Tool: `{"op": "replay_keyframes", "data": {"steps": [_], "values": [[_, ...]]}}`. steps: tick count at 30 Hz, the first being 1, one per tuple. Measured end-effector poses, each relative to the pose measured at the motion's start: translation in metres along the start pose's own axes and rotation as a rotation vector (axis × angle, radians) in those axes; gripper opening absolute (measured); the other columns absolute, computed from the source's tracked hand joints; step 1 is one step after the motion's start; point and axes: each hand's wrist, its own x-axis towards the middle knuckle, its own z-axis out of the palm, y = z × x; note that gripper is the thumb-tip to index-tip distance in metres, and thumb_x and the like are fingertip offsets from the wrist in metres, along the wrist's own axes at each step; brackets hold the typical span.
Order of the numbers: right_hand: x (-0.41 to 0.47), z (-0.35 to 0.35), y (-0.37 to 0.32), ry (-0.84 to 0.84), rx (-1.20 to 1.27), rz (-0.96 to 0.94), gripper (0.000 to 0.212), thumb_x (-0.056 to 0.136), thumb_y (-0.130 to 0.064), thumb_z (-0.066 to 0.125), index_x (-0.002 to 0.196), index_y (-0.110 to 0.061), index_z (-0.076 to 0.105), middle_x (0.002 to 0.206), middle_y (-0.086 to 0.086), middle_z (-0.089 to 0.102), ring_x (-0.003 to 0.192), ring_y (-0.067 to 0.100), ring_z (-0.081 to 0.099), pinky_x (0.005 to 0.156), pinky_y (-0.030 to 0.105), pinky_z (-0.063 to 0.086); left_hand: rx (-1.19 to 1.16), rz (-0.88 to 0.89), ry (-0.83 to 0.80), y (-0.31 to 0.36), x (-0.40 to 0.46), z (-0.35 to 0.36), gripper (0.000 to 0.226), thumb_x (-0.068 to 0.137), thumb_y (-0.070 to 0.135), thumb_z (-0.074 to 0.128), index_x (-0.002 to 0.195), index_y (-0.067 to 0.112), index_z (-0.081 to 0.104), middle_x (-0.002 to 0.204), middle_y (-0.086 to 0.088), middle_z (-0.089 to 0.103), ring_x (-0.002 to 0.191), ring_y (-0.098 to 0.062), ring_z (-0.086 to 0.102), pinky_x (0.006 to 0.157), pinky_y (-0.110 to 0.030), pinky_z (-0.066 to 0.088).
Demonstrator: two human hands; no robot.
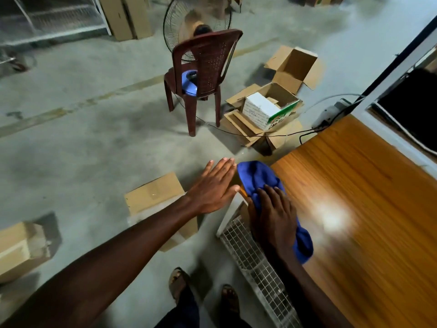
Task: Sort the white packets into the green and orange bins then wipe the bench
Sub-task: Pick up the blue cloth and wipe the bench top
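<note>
Head view looks down past both bare forearms to a grey concrete floor [94, 143] and the corner of an orange wood-grain worktop [354, 197] at right. Right hand [274, 218] lies palm-down on a blue cloth [257, 178], fingers spread and lightly bent over it, pressing the cloth at the worktop's left edge; part of the cloth bunches ahead of the fingertips and overhangs the corner, another part shows behind the wrist. Left hand [212, 185] is held flat just left of the cloth, off the worktop edge, fingers straight and together, holding nothing; whether its fingertips touch the cloth cannot be told. White wire-mesh panel [255, 263] sits below the worktop's edge, beside the person's sandalled feet [203, 292]. Glare spot on the worktop surface, with motion blur toward the lower right. On the floor: a closed cardboard box [156, 197] under the left hand, another box [21, 247] at far left, an open carton [272, 107] holding a white box, a dark red plastic chair [203, 74], and a pedestal fan [196, 22] behind it. White packets and bins not seen in this view
</note>
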Motion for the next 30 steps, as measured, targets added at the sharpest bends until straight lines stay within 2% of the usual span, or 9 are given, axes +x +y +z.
{"op": "replay_keyframes", "data": {"steps": [4, 10, 20, 24, 27, 30], "values": [[0.014, 0.012, -0.011, 0.069, 0.112, -0.174, 0.037, 0.097, -0.045, 0.060, 0.116, -0.014, 0.071, 0.122, 0.004, 0.070, 0.122, 0.028, 0.059, 0.099, 0.042, 0.045, -0.061, -0.091, 0.086, -0.021, -0.020, -0.005, 0.070, 0.102, 0.052, 0.018, 0.158, 0.009, 0.012, 0.166, -0.007, 0.009, 0.153, -0.020, 0.003, 0.124, -0.046, 0.005], [0.043, 0.039, -0.057, 0.135, 0.245, -0.529, 0.039, 0.095, -0.044, 0.065, 0.114, -0.012, 0.074, 0.120, 0.006, 0.071, 0.118, 0.029, 0.064, 0.100, 0.047, 0.049, -0.122, -0.333, 0.166, -0.080, -0.075, -0.010, 0.074, 0.098, 0.055, 0.014, 0.156, 0.008, 0.020, 0.164, -0.009, 0.017, 0.152, -0.023, 0.013, 0.123, -0.046, 0.011], [0.073, 0.126, -0.144, 0.033, 0.451, -1.038, 0.038, 0.093, -0.043, 0.070, 0.116, -0.013, 0.074, 0.125, 0.004, 0.070, 0.120, 0.023, 0.064, 0.107, 0.044, 0.046, -0.140, -0.617, 0.170, -0.170, -0.185, -0.002, 0.089, 0.094, 0.067, -0.003, 0.156, 0.007, 0.021, 0.164, -0.009, 0.017, 0.152, -0.025, 0.015, 0.122, -0.045, 0.010], [0.079, 0.173, -0.164, -0.081, 0.432, -1.200, 0.038, 0.095, -0.042, 0.065, 0.117, -0.012, 0.072, 0.127, 0.005, 0.069, 0.119, 0.024, 0.064, 0.106, 0.045, 0.047, -0.161, -0.716, 0.140, -0.195, -0.213, 0.019, 0.082, 0.095, 0.061, 0.008, 0.156, 0.008, 0.020, 0.164, -0.008, 0.017, 0.152, -0.024, 0.014, 0.122, -0.043, 0.007], [0.077, 0.215, -0.172, -0.178, 0.422, -1.290, 0.039, 0.097, -0.043, 0.061, 0.119, -0.013, 0.072, 0.126, 0.005, 0.069, 0.119, 0.024, 0.064, 0.106, 0.045, 0.047, -0.160, -0.730, 0.120, -0.208, -0.223, 0.043, 0.086, 0.095, 0.066, 0.002, 0.156, 0.007, 0.019, 0.164, -0.009, 0.017, 0.152, -0.025, 0.015, 0.123, -0.046, 0.011], [0.070, 0.262, -0.174, -0.279, 0.428, -1.400, 0.043, 0.103, -0.044, 0.048, 0.119, -0.012, 0.072, 0.123, 0.005, 0.071, 0.120, 0.026, 0.064, 0.106, 0.044, 0.048, -0.149, -0.725, 0.094, -0.215, -0.227, 0.073, 0.085, 0.096, 0.064, -0.001, 0.156, 0.008, 0.020, 0.164, -0.008, 0.017, 0.152, -0.023, 0.015, 0.122, -0.048, 0.015]]}}
